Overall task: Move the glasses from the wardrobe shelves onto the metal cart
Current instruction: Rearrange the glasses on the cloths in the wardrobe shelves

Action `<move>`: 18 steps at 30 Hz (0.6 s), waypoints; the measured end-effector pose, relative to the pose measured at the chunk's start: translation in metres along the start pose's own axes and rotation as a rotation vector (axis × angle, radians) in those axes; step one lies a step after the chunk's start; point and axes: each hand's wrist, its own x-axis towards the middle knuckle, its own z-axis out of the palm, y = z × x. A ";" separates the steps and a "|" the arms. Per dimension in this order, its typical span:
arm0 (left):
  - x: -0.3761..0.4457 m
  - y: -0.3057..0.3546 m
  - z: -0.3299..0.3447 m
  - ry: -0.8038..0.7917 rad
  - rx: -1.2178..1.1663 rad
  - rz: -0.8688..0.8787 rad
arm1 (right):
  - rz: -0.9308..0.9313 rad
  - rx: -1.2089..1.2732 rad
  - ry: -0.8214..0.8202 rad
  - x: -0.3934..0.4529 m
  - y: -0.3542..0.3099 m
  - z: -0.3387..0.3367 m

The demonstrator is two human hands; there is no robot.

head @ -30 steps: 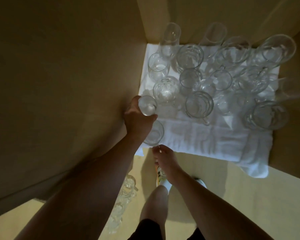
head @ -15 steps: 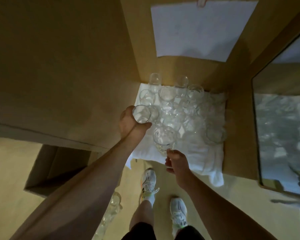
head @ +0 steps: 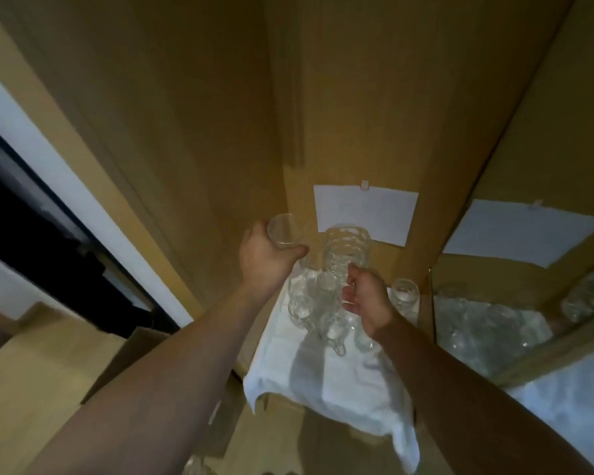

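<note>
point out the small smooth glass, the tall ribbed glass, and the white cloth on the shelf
small smooth glass (head: 283,231), head view, on its open rim.
tall ribbed glass (head: 346,252), head view, on its ribbed wall.
white cloth (head: 340,385), head view, on its bare front part.

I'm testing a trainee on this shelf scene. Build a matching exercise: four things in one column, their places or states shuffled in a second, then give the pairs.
Things
1. small smooth glass
2. ribbed glass mug
3. white cloth
4. white paper sheet

Places or states
A. fixed to the back panel
B. held by the right hand
C. spread under the standing glasses
D. gripped by the left hand

Pairs: 1-D, 2-B, 3-C, 4-A
</note>
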 end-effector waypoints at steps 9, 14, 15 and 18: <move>-0.024 0.071 -0.081 0.025 -0.092 0.068 | -0.197 -0.006 -0.003 -0.084 -0.084 -0.001; -0.053 0.087 -0.121 -0.025 -0.246 0.102 | -0.316 -0.006 0.002 -0.141 -0.094 -0.002; -0.059 0.086 -0.127 -0.051 -0.275 0.111 | -0.326 -0.005 0.010 -0.153 -0.092 -0.002; -0.082 0.082 -0.146 -0.123 -0.343 0.178 | -0.348 0.001 0.059 -0.188 -0.084 -0.004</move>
